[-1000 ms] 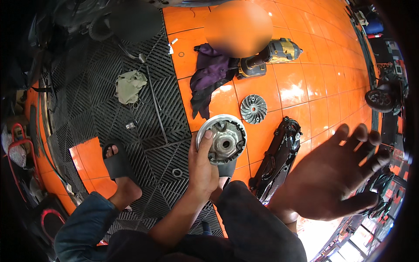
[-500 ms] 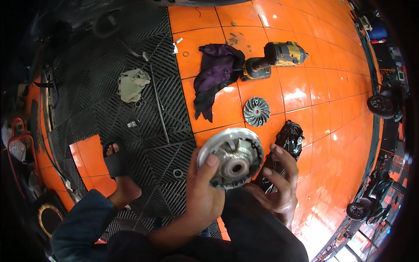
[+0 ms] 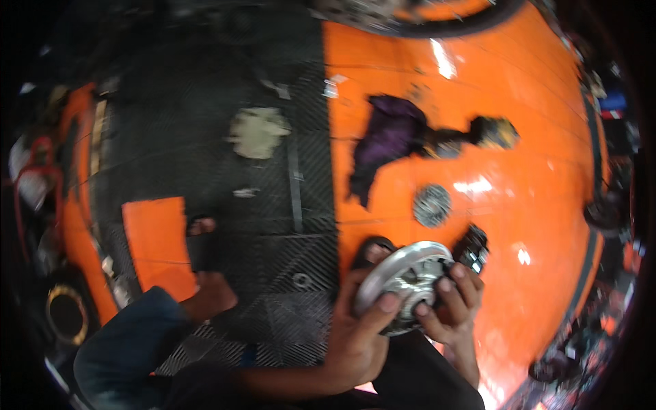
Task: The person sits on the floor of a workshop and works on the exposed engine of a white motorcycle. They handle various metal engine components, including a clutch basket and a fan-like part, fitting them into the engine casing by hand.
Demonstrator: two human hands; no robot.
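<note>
- Metal disc (image 3: 403, 281) held up, tilted, near the person's knees, off the orange floor (image 3: 547, 198).
- Left hand (image 3: 357, 352) grips its left side, thumb over the face.
- Right hand (image 3: 456, 313): fingers curled at the disc's right side, tips by the middle hole; blur, so cannot tell whether they clamp or only touch.
- Step in hand, by my reading: two-handed handling of the disc, left supporting, right working around the centre.
- Next move, as I judge it, calls for a firm left hold on the rim while the right fingers find sure contact.
- Finned wheel (image 3: 432, 205) lies just beyond, on the floor; black casing (image 3: 473, 247) to its near right.
- Farther off: purple cloth (image 3: 389, 133), power tool (image 3: 493, 132) to its right.
</note>
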